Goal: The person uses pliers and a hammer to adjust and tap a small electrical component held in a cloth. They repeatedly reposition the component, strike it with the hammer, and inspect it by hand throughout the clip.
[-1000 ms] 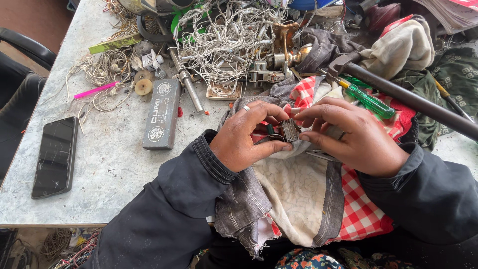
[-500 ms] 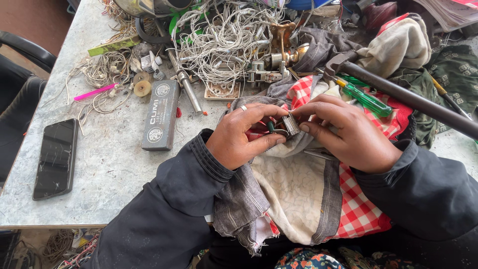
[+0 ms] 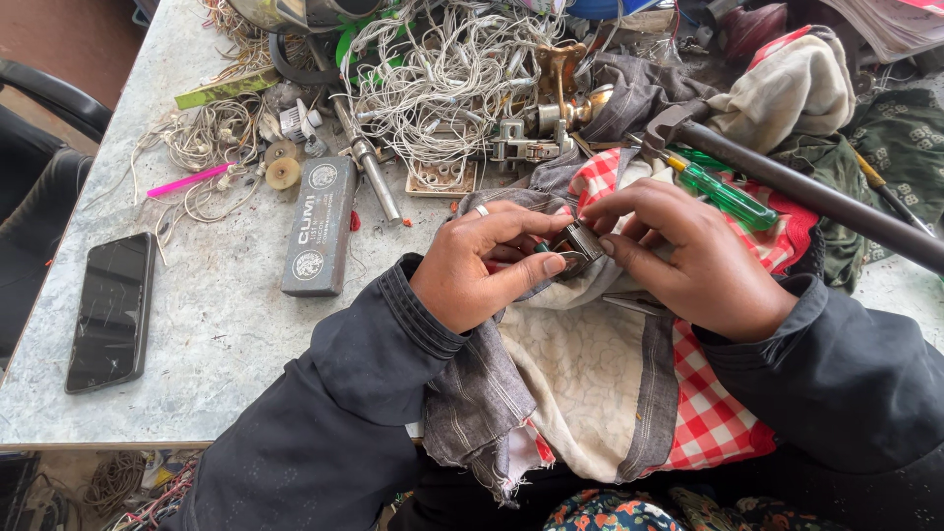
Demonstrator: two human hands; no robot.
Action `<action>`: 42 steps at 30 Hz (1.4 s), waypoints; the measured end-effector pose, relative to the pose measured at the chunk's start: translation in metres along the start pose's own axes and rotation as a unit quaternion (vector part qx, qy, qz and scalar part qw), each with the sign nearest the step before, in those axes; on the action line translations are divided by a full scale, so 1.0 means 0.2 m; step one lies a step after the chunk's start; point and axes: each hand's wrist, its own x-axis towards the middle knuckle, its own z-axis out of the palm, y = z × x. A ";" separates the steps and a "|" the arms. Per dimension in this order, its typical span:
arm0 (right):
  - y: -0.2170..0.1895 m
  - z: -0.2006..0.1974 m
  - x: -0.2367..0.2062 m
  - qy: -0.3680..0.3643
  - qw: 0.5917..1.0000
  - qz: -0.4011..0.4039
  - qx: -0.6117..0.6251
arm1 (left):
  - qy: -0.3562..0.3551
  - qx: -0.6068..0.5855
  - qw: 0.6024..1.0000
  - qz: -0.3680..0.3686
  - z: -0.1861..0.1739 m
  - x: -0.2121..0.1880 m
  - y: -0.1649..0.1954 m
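Both hands meet over a pile of cloth rags (image 3: pixel 590 383) at the table's near edge. My left hand (image 3: pixel 487 265), a ring on one finger, pinches a small metal part (image 3: pixel 580 246) between thumb and fingers. My right hand (image 3: pixel 688 261) grips the same part from the other side with its fingertips. The part is mostly hidden by my fingers. A red and white checked cloth (image 3: pixel 713 418) lies under the rags.
A grey rectangular block (image 3: pixel 317 228) lies left of my hands, a black phone (image 3: pixel 110 310) further left. A tangle of white wires (image 3: pixel 442 84), brass fittings (image 3: pixel 560 79), a green-handled screwdriver (image 3: pixel 723 192), a long dark bar (image 3: pixel 826 202) and a pink pen (image 3: pixel 192 180) crowd the far side.
Both hands have shifted slightly while turning the small metal part between the fingertips. Everything else on the table stays where it was.
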 end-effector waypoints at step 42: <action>-0.01 0.02 -0.04 0.070 0.994 -0.084 0.022 | 0.054 0.396 0.915 -0.057 -0.28 -0.02 -0.03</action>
